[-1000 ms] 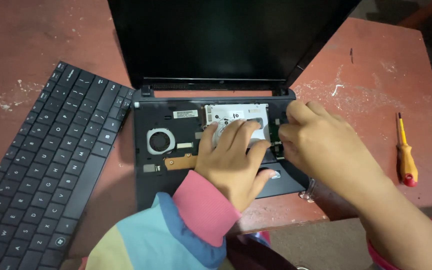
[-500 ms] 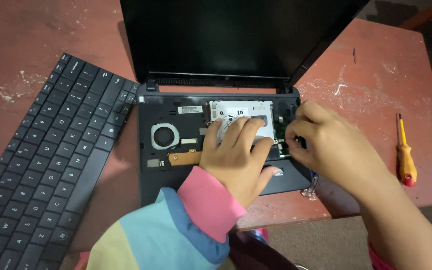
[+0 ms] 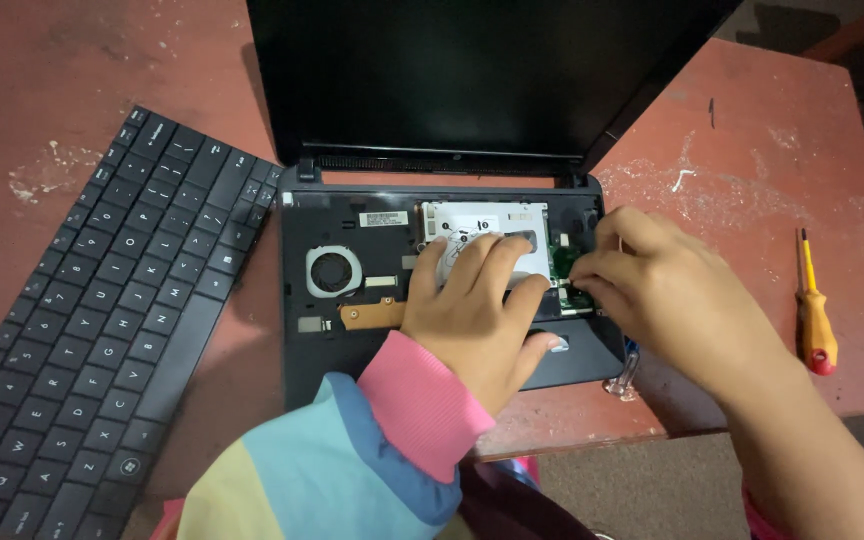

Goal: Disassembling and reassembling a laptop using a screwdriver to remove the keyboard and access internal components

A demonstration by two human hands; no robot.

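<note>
Resting my left hand flat on the silver drive inside the opened laptop, fingers spread apart, I pinch my right hand fingers together at the green circuit board beside it. The detached keyboard and a yellow screwdriver lie on the red tabletop.

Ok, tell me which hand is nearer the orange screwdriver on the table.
Right. The right hand works at the open laptop's right edge, apart from the orange screwdriver lying further right. The left hand rests on the silver drive, farther away.
</note>
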